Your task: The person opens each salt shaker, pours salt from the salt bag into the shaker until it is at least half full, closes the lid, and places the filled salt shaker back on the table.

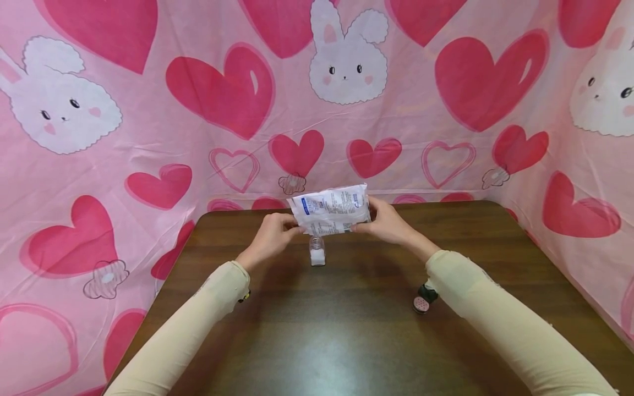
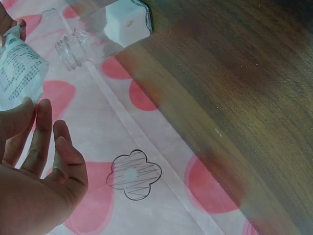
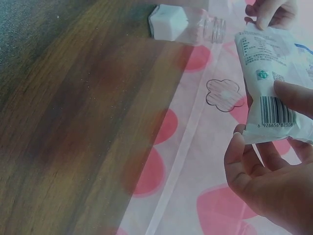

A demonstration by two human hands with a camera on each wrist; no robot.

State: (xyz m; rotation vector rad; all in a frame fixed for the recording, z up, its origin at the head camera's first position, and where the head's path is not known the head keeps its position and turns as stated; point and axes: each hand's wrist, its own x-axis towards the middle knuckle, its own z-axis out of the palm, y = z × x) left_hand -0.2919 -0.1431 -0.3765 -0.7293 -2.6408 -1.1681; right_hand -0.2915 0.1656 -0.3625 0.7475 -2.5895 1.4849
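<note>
Right wrist view: white packet point(image 3: 268, 68); printed, barcoded.

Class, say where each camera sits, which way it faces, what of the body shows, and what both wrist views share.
Head: on the head, facing forward and down at the table; both sleeves, left hand and right hand show.
Left wrist: worn there, facing packet and bottle; both hands show, the right at upper left.
Right wrist: worn there, facing packet and bottle; both hands show, the left at the top.
Both wrist views share packet, bottle, table, cloth.
</note>
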